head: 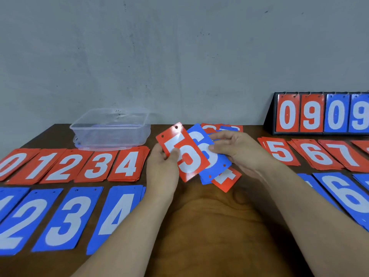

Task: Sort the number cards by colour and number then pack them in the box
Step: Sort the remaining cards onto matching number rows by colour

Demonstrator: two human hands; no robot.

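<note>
Both hands were up over the middle of the surface (209, 226), sharing a small fan of cards.

Left hand (162, 164): thumb on the face of the red 5 card (186, 156), fingers curled behind it, pinching near its left edge.

Right hand (237, 151): thumb pressed on the blue card (200, 139) just behind the 5, fingers under the fan, gripping it. The blue card's digit was half covered; it looked like a 6, couldn't confirm. A red 4 card (226, 179) stuck out at the bottom of the fan, under the blue ones. The fan was tilted and off the surface.

Sorted piles lay flat in rows.
- Left, rear row: red 0 pile (12, 164), red 1 pile (43, 165), red 2 pile (63, 166), red 3 pile (97, 165), red 4 pile (127, 163), edges touching or overlapping.
- Left, front row: blue 2 pile (22, 218), blue 3 pile (65, 216), blue 4 pile (117, 214).
- Right, rear row: red 5 pile (279, 150), red 6 pile (315, 154), red 7 pile (345, 153).
- Right, front: blue 6 pile (347, 194).

The clear plastic box (111, 136) sat back left, just behind the red 3 and 4 piles, near the wall (179, 56). Couldn't tell its contents through the plastic.

A loose heap of cards (221, 127), red and blue mixed, lay just behind the hands. The flip scoreboard (319, 114) stood back right, showing 0 9 in red and 0 9 in blue.
</note>
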